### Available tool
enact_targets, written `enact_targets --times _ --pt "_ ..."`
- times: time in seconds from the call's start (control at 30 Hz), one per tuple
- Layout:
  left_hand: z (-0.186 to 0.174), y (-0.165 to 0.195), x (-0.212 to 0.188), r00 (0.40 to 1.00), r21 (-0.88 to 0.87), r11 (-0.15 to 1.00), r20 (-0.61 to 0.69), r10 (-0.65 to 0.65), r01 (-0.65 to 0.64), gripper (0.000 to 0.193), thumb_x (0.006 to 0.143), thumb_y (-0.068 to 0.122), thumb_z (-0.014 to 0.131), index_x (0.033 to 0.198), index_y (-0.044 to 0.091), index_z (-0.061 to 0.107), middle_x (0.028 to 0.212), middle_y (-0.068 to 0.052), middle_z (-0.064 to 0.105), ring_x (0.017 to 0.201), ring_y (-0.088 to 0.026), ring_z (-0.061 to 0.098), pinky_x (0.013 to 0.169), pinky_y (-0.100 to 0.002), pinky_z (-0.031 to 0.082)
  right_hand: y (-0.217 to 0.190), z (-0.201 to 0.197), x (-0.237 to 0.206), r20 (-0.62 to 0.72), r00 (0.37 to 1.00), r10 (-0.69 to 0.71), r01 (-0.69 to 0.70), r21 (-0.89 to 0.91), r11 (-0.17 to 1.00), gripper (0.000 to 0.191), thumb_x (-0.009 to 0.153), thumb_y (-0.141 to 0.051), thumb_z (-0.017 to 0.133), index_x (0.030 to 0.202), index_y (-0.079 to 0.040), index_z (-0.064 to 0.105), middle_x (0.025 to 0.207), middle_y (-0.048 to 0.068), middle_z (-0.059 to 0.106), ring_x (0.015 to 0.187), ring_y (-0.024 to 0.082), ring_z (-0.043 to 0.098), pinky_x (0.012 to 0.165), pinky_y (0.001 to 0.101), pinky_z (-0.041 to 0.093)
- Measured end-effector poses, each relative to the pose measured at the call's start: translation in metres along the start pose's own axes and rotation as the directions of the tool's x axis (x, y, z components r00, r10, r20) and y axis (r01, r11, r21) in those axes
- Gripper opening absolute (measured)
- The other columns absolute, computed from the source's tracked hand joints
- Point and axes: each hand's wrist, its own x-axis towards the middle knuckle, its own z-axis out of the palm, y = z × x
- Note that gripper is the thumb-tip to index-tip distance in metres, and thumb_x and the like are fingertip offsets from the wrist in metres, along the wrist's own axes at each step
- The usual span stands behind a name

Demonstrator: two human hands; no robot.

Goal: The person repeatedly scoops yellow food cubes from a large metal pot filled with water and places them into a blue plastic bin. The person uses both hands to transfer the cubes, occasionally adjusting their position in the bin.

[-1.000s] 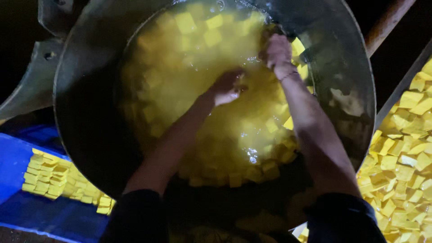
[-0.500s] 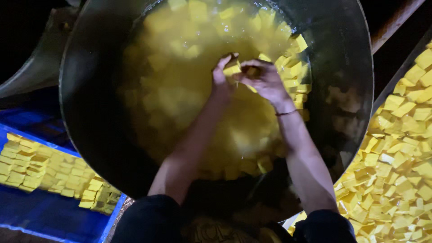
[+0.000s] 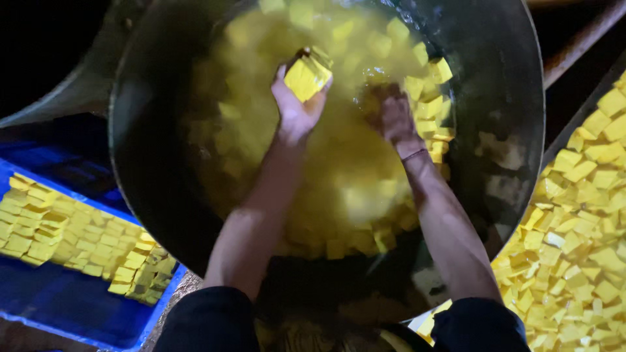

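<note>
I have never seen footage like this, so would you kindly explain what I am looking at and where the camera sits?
The camera is worn on a person's head and looks down at their own two bare arms. They reach into a big round dark metal basin filled with cloudy yellow liquid, in which many yellow cubes float. The left hand is raised and grips a small stack of yellow square blocks. The right hand is dipped in the liquid, so whether it holds anything is unclear. Left of the basin, a blue tray carries neat rows of the same blocks; at the right lies a loose heap of yellow blocks.
</note>
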Motion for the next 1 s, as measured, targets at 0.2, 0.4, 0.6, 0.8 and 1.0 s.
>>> enact_targets --times 0.2,0.4,0.6,0.8,1.0 --pt "0.035 0.053 -0.001 0.969 0.174 0.959 0.146 0.198 -0.222 0.034 0.108 0.028 0.049 0.116 0.0 0.066 0.104 -0.014 0.069 0.094 -0.03 0.064 0.083 -0.046 0.052 0.001 -0.004 0.017 0.055 0.988 0.142 -0.149 0.512 0.846 0.036 0.083 -0.008 0.072 0.117 -0.005 0.062 0.115 0.017 0.066 0.101 0.029 0.066 0.077 0.0354 0.06" --pt "0.048 0.077 -0.009 0.961 0.136 0.956 0.132 0.242 -0.259 0.04 0.088 0.026 0.049 0.11 -0.002 0.066 0.107 -0.018 0.067 0.101 -0.033 0.066 0.094 -0.051 0.056 -0.05 0.011 0.078 -0.396 0.862 -0.316 0.455 0.329 0.828 0.019 0.091 -0.018 0.084 0.083 -0.005 0.073 0.082 0.012 0.071 0.071 0.028 0.068 0.063 0.0382 0.055" --pt "0.075 0.096 -0.057 0.924 0.041 0.96 0.287 0.254 -0.277 0.029 0.092 0.014 0.057 0.117 -0.001 0.061 0.125 -0.009 0.064 0.115 -0.028 0.063 0.105 -0.043 0.05 -0.113 0.041 0.113 -0.071 0.961 -0.267 0.244 -0.235 0.941 0.023 0.075 -0.012 0.082 0.095 -0.006 0.073 0.091 0.017 0.071 0.079 0.035 0.068 0.072 0.0484 0.058" --pt "0.095 0.195 -0.209 0.893 0.255 0.863 0.244 0.379 -0.436 0.052 0.09 0.035 0.064 0.134 0.006 0.061 0.131 -0.012 0.065 0.121 -0.028 0.06 0.105 -0.041 0.049 -0.146 0.016 0.083 0.354 0.935 -0.016 -0.307 0.832 0.462 0.028 0.093 -0.02 0.07 0.117 -0.006 0.071 0.099 0.0 0.068 0.084 0.01 0.063 0.071 0.0278 0.053" --pt "0.011 0.263 -0.262 0.753 0.157 0.737 0.172 0.635 -0.657 0.038 0.094 0.027 0.065 0.126 0.007 0.06 0.122 -0.008 0.063 0.115 -0.026 0.06 0.1 -0.038 0.049 -0.258 -0.017 0.017 0.372 0.897 -0.237 -0.252 0.874 0.416 0.034 0.088 -0.011 0.069 0.121 -0.004 0.065 0.1 0.005 0.07 0.083 0.014 0.067 0.072 0.0277 0.055"
